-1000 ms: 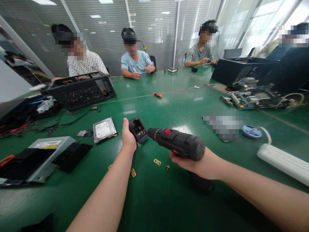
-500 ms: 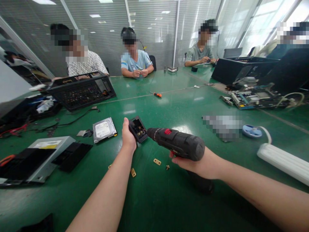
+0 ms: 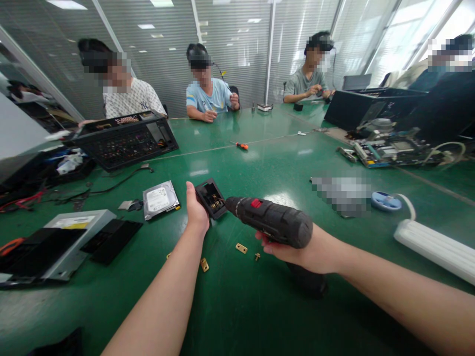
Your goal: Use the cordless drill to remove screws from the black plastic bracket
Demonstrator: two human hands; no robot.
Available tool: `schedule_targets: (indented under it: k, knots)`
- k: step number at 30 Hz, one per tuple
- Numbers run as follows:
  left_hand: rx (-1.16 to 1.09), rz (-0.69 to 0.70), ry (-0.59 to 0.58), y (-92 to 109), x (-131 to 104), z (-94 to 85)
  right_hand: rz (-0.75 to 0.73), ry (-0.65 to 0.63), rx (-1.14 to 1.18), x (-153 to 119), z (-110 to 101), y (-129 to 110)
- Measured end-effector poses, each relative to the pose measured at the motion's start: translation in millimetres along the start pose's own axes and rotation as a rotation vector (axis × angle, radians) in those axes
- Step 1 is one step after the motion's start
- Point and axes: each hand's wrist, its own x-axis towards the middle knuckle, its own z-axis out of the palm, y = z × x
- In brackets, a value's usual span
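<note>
My left hand (image 3: pixel 196 210) grips a small black box (image 3: pixel 210 193) by its left side, tilted with its open face up. Brass-coloured parts show inside the box. My right hand (image 3: pixel 300 249) is wrapped round the handle of a black power drill (image 3: pixel 274 220) with a red switch. The drill's chuck points left at the box's right edge; whether its tip touches anything inside is hard to tell. Below them on the green table lie a brass plate (image 3: pixel 241 248), a small screw (image 3: pixel 257 256) and another brass plate (image 3: pixel 205 265) beside my left forearm.
A hard drive (image 3: pixel 160 199) and a metal drive case (image 3: pixel 79 237) lie left. An orange screwdriver (image 3: pixel 242 146) lies beyond the box. Circuit boards (image 3: pixel 389 146) and a white power strip (image 3: pixel 438 244) are right. Several people sit across the table.
The box and drill have barely moved, with the drill very slightly left. Across the table, the person in light blue has drawn both hands apart and raised one.
</note>
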Motion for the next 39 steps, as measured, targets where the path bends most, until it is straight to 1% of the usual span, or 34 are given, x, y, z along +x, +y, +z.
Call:
schedule_targets:
  k: [3, 6, 12, 20, 27, 34, 39]
  knots:
    - [-0.006, -0.003, 0.004, 0, 0, 0.4, 0.050, 0.006, -0.016, -1, -1, 0]
    - [-0.007, 0.003, 0.007, -1, 0, 0.1, 0.088, -0.021, 0.002, 0, -1, 1]
    - [-0.002, -0.010, 0.011, -1, 0, 0.6, 0.069, -0.023, 0.038, 0, 0, 2]
    - [-0.010, -0.018, 0.024, -2, 2, 0.0, 0.019, 0.002, -0.066, 1, -2, -3]
    - [0.011, 0.000, 0.025, -6, 6, -4.9, 0.084, -0.039, -0.064, -1, -2, 1]
    - [0.016, 0.042, 0.014, -9, 8, -7.9, -0.012, -0.029, -0.102, 0, -2, -2]
    - [0.020, 0.035, 0.006, -10, 11, -11.4, 0.010, -0.030, -0.089, -2, 0, 1]
